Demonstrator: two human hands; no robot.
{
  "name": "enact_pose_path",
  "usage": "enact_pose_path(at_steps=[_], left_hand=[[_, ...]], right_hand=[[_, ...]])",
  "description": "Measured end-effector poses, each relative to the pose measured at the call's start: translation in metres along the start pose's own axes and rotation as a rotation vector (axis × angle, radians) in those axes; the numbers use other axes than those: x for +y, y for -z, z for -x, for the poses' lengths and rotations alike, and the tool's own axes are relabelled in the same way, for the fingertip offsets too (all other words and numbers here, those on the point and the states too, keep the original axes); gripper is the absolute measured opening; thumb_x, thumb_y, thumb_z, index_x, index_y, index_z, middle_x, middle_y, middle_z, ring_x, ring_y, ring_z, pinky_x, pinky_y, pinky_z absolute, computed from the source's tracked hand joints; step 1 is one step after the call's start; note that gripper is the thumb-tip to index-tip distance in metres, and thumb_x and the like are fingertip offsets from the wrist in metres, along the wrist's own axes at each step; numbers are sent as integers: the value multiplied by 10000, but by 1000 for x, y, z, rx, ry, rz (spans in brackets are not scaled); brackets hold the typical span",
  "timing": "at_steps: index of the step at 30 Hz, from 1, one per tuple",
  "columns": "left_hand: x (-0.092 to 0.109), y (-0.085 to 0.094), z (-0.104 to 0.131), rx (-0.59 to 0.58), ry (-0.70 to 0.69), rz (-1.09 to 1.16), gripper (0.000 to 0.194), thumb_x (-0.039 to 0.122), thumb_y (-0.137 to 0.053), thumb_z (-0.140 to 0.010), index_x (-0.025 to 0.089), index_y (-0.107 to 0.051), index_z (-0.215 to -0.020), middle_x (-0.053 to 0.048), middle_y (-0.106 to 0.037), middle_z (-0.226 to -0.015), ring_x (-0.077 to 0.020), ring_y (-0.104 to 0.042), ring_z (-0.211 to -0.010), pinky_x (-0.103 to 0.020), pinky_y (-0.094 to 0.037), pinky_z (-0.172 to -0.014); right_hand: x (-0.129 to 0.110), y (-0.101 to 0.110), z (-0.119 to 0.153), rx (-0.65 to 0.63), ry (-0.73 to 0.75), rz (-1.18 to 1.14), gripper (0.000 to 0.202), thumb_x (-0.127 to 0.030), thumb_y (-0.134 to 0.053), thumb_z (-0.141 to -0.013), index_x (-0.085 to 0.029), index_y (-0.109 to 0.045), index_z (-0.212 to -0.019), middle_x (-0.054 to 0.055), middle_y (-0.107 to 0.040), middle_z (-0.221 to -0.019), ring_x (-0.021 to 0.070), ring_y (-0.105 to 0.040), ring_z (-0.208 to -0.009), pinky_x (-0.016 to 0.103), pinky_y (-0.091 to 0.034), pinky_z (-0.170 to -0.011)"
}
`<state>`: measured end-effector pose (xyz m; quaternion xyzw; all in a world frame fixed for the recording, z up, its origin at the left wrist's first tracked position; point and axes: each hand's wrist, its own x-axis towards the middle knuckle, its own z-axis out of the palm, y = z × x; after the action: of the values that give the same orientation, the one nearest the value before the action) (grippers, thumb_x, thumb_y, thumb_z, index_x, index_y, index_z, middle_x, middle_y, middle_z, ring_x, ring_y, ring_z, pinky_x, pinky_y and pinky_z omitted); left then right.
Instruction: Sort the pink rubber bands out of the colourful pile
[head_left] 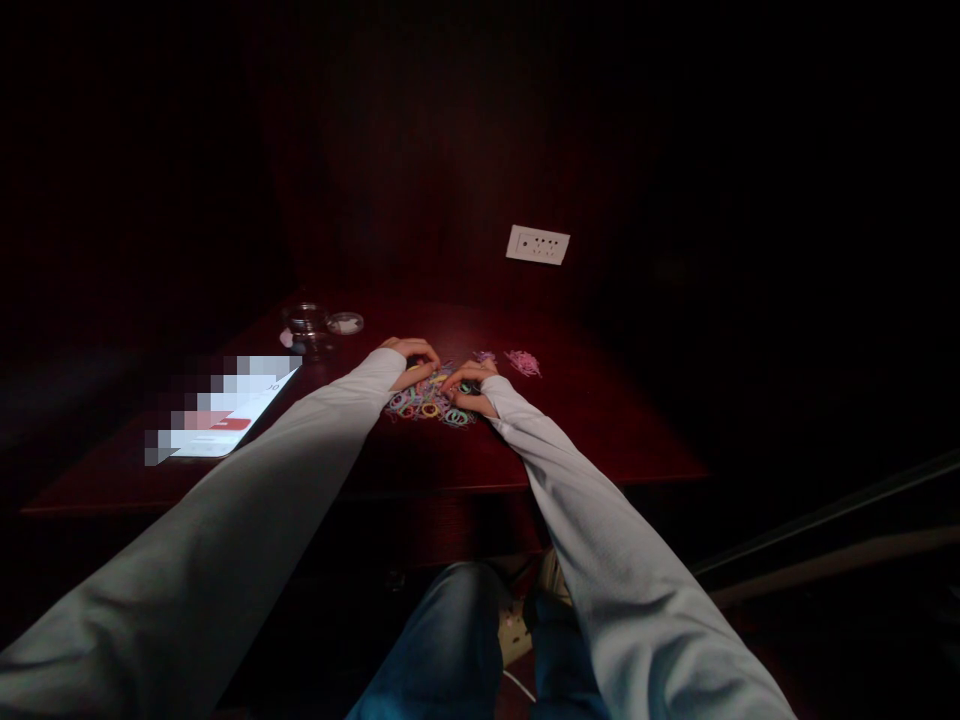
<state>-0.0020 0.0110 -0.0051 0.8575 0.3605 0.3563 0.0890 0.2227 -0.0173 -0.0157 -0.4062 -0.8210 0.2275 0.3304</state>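
Observation:
A loose pile of small multicoloured hair ties (pixel 430 409) lies on the dark red table, with both my hands over it. My left hand (pixel 414 357) arches above the far left side of the pile, its fingers bent and the thumb held apart from them. On the right side, my right hand (pixel 474 381) reaches in with curled fingers, thumb and fingertips close together among the ties. Whatever those fingertips hold is too small to make out. Just beyond the right hand is a little clump of purple ties (pixel 485 356), and to its right a heap of pink ties (pixel 524 363).
A clear jar (pixel 306 320) stands at the back left beside a round clear lid (pixel 346 323). A lit phone or tablet (pixel 244 405), partly pixelated, is left of my left sleeve. The table's front edge (pixel 450 489) crosses below my forearms. A white socket plate (pixel 538 245) is on the back panel.

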Motion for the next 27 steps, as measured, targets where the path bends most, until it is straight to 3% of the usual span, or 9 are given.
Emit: enact_pose_path(at_steps=[11,27], left_hand=[[-2,-1,-1,0,-3,1,232,349,-580,-886,202,-756,-847,-29,-730,-832,-166,-670,-762,-277,-486,-753],[-3,-1,-1,20,-6,30,230,342,-578,-897,204,-755,-848,-32,-730,-854,-159,-654,-755,-282,-485,-755]], right_hand=[[1,-3,0,-68,-3,74,163,-270,-838,-755,-279,-809,-915,5,-663,-1033,209,-461,-1010,326,-338,-924],[5,-3,-2,4,-16,1,89,-277,-841,-792,-258,-812,-873,12,-689,-937,197,-499,-964,329,-347,-925]])
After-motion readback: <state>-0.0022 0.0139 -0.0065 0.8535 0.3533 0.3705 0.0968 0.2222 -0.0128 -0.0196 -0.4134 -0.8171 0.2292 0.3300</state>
